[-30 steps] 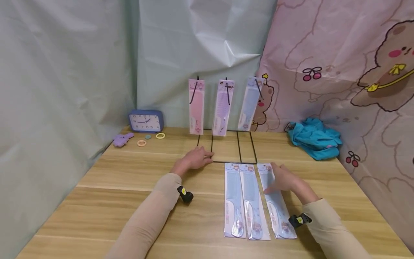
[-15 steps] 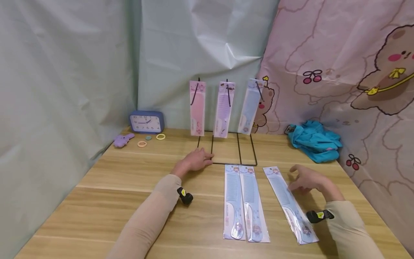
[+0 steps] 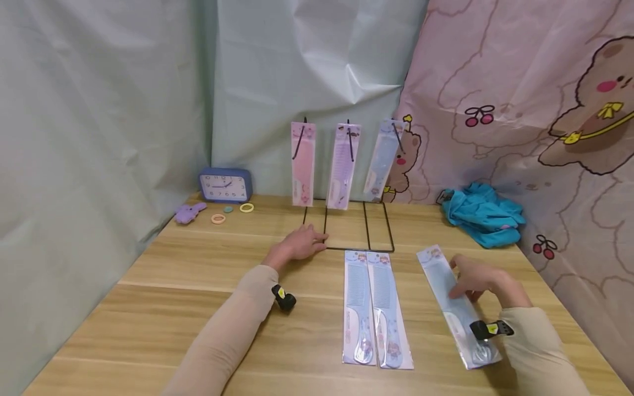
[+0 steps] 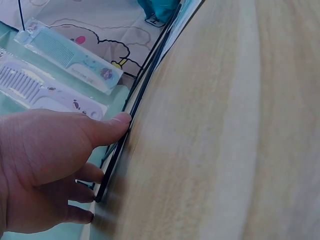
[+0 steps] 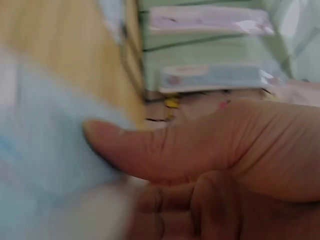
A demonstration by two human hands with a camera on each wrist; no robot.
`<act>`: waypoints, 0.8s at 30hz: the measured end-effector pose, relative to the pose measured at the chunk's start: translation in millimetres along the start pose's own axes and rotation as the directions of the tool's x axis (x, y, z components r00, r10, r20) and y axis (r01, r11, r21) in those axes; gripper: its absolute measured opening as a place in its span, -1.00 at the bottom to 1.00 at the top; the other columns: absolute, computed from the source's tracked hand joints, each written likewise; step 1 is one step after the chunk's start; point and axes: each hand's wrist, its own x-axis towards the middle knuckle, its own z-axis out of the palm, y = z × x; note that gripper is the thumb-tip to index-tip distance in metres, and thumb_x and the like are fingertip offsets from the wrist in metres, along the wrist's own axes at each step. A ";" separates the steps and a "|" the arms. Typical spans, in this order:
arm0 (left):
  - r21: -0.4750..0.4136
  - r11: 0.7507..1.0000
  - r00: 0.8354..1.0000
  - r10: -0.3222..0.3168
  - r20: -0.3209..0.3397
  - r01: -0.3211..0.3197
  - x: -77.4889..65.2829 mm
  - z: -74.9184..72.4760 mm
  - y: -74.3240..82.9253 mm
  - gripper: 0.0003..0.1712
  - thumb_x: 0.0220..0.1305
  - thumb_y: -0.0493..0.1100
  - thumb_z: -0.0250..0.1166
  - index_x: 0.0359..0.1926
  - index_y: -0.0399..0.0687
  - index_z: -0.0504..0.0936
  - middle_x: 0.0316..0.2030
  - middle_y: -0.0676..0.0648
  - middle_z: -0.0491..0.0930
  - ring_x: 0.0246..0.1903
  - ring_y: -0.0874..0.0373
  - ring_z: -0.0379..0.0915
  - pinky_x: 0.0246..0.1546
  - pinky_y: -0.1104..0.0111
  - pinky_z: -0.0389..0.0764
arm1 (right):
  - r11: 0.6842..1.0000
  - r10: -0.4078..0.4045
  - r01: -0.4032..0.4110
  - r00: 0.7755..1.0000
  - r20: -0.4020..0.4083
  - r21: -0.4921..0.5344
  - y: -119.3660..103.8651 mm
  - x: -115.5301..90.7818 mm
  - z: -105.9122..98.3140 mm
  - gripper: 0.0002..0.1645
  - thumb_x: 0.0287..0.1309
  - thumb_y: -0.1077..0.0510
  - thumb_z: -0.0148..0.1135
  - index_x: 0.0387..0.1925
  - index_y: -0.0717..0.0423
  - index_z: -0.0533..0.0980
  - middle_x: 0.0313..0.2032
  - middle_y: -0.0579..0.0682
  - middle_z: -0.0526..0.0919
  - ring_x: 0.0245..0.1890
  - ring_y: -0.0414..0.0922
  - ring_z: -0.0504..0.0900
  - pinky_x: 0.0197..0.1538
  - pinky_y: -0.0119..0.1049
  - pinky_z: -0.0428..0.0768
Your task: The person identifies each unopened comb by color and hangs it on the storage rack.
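Before you is the wooden table point(image 3: 277, 346). On it stands the black wire rack point(image 3: 366, 225), from which three packaged combs point(image 3: 342, 165) hang: pink, purple and blue. Two blue packs point(image 3: 358, 308) lie side by side just in front of the rack. To their right is another blue pack point(image 3: 454, 312); your right hand point(image 3: 479, 278) pinches it between thumb and fingers. I cannot tell if it is fully lifted. Your left hand point(image 3: 299, 243), fingers loosely extended, touches the rack's front left part.

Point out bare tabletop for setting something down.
Free: the wooden tabletop between the beige left sleeve and the peach ring; between the black wire rack and crumpled turquoise cloth. Crowded: before the rack, where two packaged blue combs lie.
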 end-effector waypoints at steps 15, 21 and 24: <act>0.010 1.000 1.000 0.001 -0.009 -0.001 0.5 -2.2 -1.7 -0.46 0.54 0.08 0.06 0.44 0.09 0.41 0.39 -0.43 0.21 0.36 -0.34 0.13 0.35 -0.12 0.23 | 0.630 -0.610 0.775 0.538 -0.582 0.055 -57.4 -25.2 -11.2 -0.09 0.16 0.60 0.21 0.49 0.18 0.15 0.13 0.03 0.39 -0.12 -0.29 0.68 -0.27 -0.34 0.72; 0.014 1.000 1.000 0.012 -0.006 -0.012 0.7 -0.1 -4.1 -0.46 0.53 0.09 0.06 0.43 0.09 0.41 0.41 -0.45 0.17 0.39 -0.37 0.08 0.38 -0.12 0.17 | 0.588 -0.634 0.803 0.533 -0.561 0.099 -82.6 -10.3 -5.1 -0.05 0.18 0.57 0.21 0.52 0.12 0.10 0.20 0.13 0.37 -0.08 -0.23 0.68 -0.23 -0.30 0.72; -0.001 1.000 1.000 0.010 -0.002 -0.010 0.8 1.3 -2.9 -0.46 0.53 0.09 0.07 0.43 0.10 0.41 0.43 -0.45 0.13 0.41 -0.38 0.03 0.41 -0.13 0.10 | 0.574 -0.646 0.812 0.529 -0.550 0.107 -91.0 -1.9 -4.8 -0.02 0.22 0.53 0.20 0.56 0.05 0.04 0.28 0.25 0.32 0.00 -0.23 0.65 -0.19 -0.28 0.72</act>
